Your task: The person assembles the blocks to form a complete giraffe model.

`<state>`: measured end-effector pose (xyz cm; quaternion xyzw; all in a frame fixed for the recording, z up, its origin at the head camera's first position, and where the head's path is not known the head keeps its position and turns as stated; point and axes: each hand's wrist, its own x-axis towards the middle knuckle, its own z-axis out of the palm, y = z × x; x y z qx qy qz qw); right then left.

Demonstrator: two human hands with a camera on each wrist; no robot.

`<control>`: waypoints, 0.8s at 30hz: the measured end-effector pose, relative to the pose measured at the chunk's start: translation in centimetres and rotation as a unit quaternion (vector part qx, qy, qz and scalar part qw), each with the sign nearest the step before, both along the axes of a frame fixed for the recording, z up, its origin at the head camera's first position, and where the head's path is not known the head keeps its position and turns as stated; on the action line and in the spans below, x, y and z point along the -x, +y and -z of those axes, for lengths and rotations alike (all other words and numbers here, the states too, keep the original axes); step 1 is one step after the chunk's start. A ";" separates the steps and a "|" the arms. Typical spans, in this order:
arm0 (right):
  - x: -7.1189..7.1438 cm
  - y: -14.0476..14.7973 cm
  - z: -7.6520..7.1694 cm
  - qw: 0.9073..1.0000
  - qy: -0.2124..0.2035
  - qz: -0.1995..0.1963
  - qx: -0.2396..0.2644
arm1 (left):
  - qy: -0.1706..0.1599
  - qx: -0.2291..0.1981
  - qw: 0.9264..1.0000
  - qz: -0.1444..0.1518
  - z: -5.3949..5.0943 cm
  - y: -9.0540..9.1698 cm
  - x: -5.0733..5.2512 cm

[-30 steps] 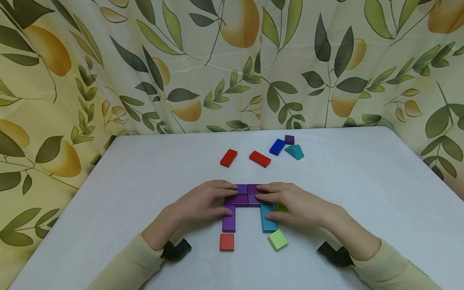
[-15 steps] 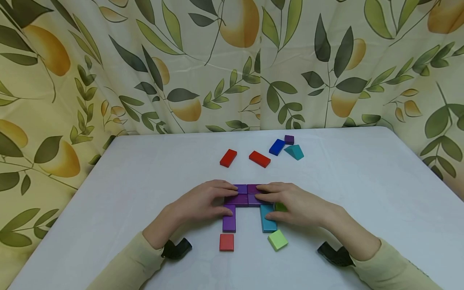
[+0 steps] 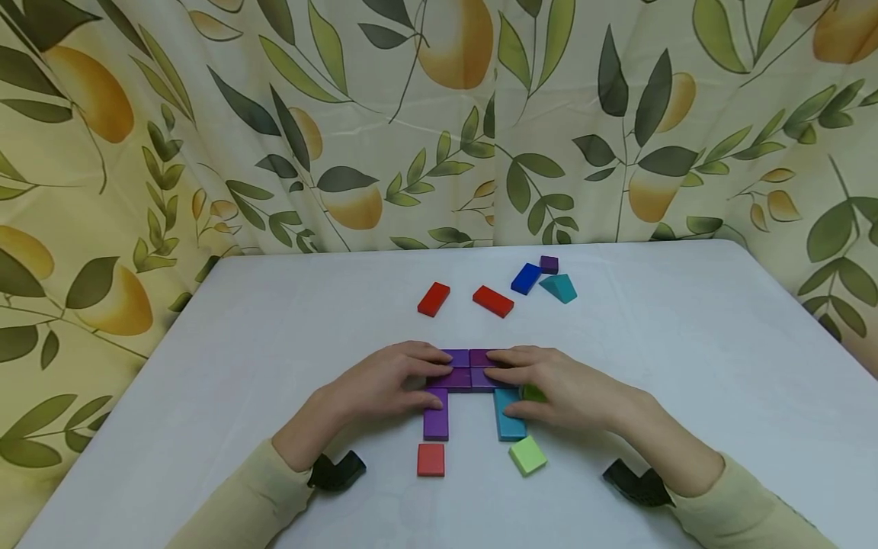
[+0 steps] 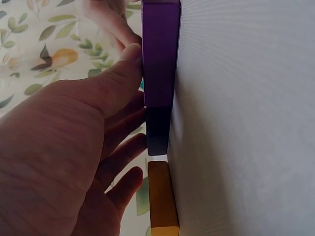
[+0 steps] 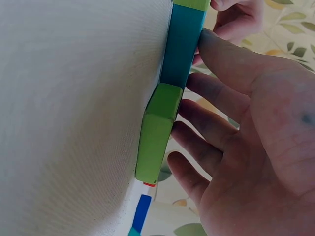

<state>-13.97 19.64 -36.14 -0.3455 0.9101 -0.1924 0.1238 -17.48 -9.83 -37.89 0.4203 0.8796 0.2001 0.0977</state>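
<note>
Several flat purple blocks (image 3: pixel 461 379) lie side by side in two rows in front of me. My left hand (image 3: pixel 387 383) rests its fingertips on their left part, its thumb touching a lengthwise purple block (image 3: pixel 435 425) below. On the right, the fingers of my right hand (image 3: pixel 565 387) lie on the purple blocks and its thumb touches a teal block (image 3: pixel 511 428). A green block (image 5: pixel 158 130) adjoins the teal one beneath my right fingers. In the left wrist view, an orange block (image 4: pixel 162 194) stands beyond a dark block (image 4: pixel 158 130); the left hand hides it from the head view.
A red square block (image 3: pixel 430 460) and a tilted light green one (image 3: pixel 527 456) lie nearer me. Farther back are two red blocks (image 3: pixel 434 300), a blue block (image 3: pixel 526 279), a small purple block (image 3: pixel 549 264) and a teal triangular block (image 3: pixel 559 288) on the white table (image 3: pixel 309 305).
</note>
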 end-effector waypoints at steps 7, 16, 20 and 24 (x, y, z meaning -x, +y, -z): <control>-0.1 -0.1 -0.1 1.000 0.001 0.000 -0.003 | -0.002 0.010 1.000 0.000 0.0 0.0 0.0; -0.1 -0.1 -0.1 1.000 0.011 -0.008 -0.004 | -0.001 0.015 1.000 -0.001 -0.2 0.0 0.0; -0.2 -0.2 -0.1 1.000 0.008 -0.005 -0.005 | -0.005 0.014 1.000 -0.001 -0.1 0.0 0.0; -0.2 -0.1 0.0 1.000 0.005 -0.001 -0.004 | -0.006 0.005 1.000 0.001 0.0 0.0 0.1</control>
